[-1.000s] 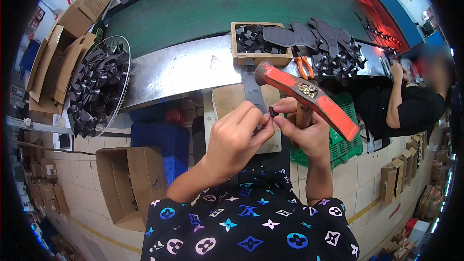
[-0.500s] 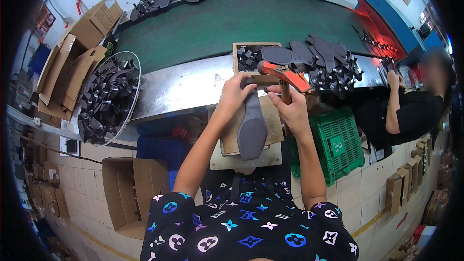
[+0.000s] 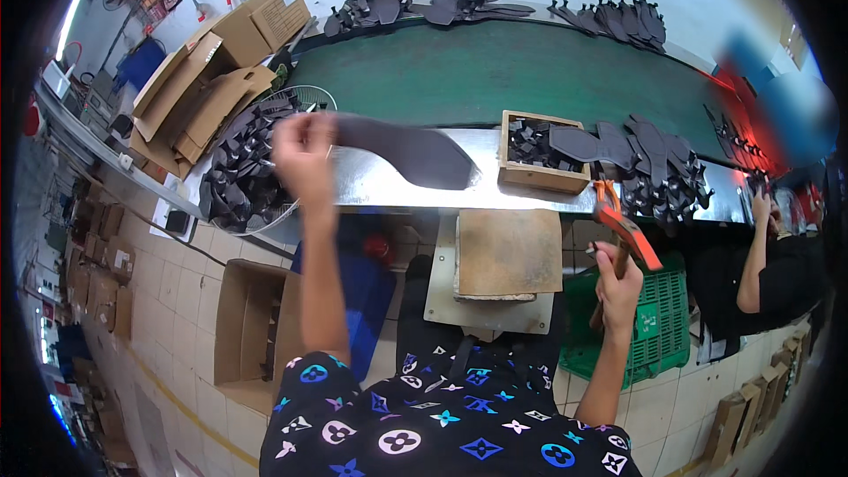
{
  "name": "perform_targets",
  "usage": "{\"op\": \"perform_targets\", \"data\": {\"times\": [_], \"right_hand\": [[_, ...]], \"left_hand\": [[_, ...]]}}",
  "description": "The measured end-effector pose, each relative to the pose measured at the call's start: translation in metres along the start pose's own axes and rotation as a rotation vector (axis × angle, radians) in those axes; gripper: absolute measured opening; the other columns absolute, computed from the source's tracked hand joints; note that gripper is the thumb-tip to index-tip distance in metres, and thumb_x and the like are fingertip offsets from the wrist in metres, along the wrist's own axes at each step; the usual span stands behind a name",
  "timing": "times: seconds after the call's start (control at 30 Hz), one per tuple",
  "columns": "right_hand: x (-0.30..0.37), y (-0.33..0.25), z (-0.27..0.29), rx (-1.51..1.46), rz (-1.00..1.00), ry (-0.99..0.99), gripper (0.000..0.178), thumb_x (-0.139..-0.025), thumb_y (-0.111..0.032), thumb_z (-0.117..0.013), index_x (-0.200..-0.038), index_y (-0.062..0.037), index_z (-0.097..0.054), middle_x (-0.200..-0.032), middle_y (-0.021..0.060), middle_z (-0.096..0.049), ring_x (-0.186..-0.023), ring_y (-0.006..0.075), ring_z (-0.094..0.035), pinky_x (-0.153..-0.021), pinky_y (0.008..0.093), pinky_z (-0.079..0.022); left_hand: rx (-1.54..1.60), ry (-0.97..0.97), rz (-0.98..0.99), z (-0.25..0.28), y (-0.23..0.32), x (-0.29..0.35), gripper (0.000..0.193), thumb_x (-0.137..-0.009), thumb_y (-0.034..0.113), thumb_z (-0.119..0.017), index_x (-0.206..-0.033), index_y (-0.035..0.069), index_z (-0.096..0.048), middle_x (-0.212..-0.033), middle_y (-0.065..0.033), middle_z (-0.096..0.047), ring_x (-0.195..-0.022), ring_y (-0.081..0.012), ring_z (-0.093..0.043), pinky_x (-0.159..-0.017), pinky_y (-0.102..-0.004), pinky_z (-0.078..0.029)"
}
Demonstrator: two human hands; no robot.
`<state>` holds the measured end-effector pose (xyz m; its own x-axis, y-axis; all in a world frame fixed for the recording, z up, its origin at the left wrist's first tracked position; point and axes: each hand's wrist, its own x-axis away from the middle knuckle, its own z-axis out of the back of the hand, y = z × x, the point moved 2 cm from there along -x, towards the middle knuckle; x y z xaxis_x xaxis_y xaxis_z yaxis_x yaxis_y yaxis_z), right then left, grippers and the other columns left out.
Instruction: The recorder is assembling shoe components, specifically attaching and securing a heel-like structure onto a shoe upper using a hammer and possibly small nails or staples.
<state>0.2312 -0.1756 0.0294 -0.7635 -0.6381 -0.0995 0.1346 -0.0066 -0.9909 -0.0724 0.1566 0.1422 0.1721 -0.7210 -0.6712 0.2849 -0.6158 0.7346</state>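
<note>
Out to the left, my left hand [image 3: 303, 152] is closed on the heel end of a dark grey shoe sole [image 3: 415, 157], which is slightly blurred. The sole points right above the metal edge of the bench, beside a white wire basket [image 3: 329, 95] heaped with dark shoe heels [image 3: 240, 178]. On the right, my right hand [image 3: 618, 284] is wrapped round the wooden handle of a hammer with an orange-red head [image 3: 634, 237]. A tiny dark piece seems to sit at its thumb and fingertip, too small to name. Between my arms lies a bare brown pad [image 3: 511, 252] on a block.
A wooden box [image 3: 546, 178] of small black pieces stands on the bench, with stacked soles [image 3: 654, 152] beside it. Behind runs a green belt [image 3: 512, 71]. A green crate [image 3: 667, 318] and cardboard box [image 3: 231, 327] flank me. A co-worker [image 3: 768, 256] sits at right.
My left hand has lifted the sole off the pad and swung it left toward the basket. My right hand has moved right and down with the hammer. The view has shifted left.
</note>
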Motion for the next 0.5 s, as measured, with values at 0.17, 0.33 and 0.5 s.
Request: {"op": "perform_targets", "data": {"times": [0.17, 0.33, 0.5], "right_hand": [[0.026, 0.015, 0.023, -0.092, -0.123, 0.132, 0.022, -0.095, -0.016, -0.066, -0.107, 0.0028, -0.066, -0.059, -0.0056, -0.048, -0.041, 0.0009, -0.038, -0.037, 0.0198, -0.027], [0.058, 0.038, 0.056, -0.187, -0.191, 0.226, 0.023, -0.095, -0.017, -0.066, -0.107, 0.0025, -0.065, -0.06, -0.0058, -0.047, -0.041, 0.0012, -0.038, -0.038, 0.0198, -0.029], [0.096, 0.057, 0.09, -0.215, -0.237, 0.367, 0.025, -0.095, -0.018, -0.067, -0.106, 0.0035, -0.063, -0.061, -0.0056, -0.047, -0.041, 0.0012, -0.038, -0.037, 0.0201, -0.03]], "left_hand": [[-0.91, 0.24, -0.268, 0.149, -0.126, -0.15, 0.042, -0.08, 0.036, -0.078, -0.089, -0.004, -0.07, -0.092, -0.0242, -0.068, -0.085, -0.0381, -0.065, -0.079, -0.047, -0.05], [-1.324, 0.019, 0.09, 0.08, -0.097, -0.128, 0.05, -0.087, 0.044, -0.066, -0.107, -0.002, -0.066, -0.111, -0.0251, -0.067, -0.097, -0.0406, -0.066, -0.08, -0.0539, -0.052], [-0.432, -0.609, -0.419, -0.163, 0.014, 0.01, 0.037, -0.087, 0.026, -0.069, -0.113, -0.001, -0.067, -0.117, -0.0209, -0.066, -0.113, -0.0344, -0.06, -0.097, -0.0412, -0.046]]}}
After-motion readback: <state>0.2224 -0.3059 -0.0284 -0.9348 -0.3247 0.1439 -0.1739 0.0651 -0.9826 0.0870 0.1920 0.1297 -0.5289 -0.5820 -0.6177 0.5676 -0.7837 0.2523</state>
